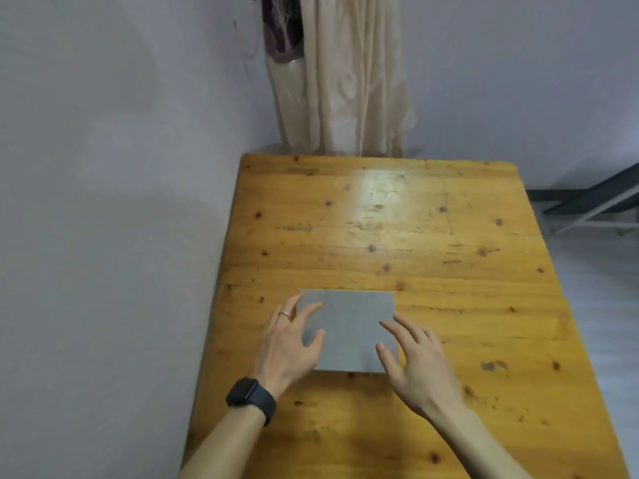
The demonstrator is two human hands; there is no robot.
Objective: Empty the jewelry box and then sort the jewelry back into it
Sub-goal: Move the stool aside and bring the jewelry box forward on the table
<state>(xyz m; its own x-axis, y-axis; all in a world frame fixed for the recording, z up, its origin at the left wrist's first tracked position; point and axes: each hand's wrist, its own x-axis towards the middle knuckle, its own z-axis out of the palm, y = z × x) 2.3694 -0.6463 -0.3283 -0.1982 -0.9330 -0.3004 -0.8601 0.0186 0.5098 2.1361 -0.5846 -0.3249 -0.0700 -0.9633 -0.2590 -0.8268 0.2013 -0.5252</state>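
1. Head view looks down on a grey jewelry box (349, 326), lid shut, lying flat on the wooden table (415, 236); I place everything else relative to this box.
2. My left hand (290, 344) is at the box's left edge, fingers spread wide and curved; the fingertips overlap the lid's left side, but I cannot tell whether they press on it or hover just above. It grips nothing.
3. A thin ring (284, 314) sits on one finger of that hand, and a black watch (250, 399) wraps the wrist, nearer me than the box.
4. My right hand (418, 364) is at the box's near right corner, fingers splayed and loose, overlapping the lid's edge; it too has hold of nothing.
5. Beyond the box, past the table's far end, a cream curtain (345, 74) hangs against the pale wall (103, 167).
6. Far to the box's right, off the table, a dark metal frame (594, 202) stands on the floor.
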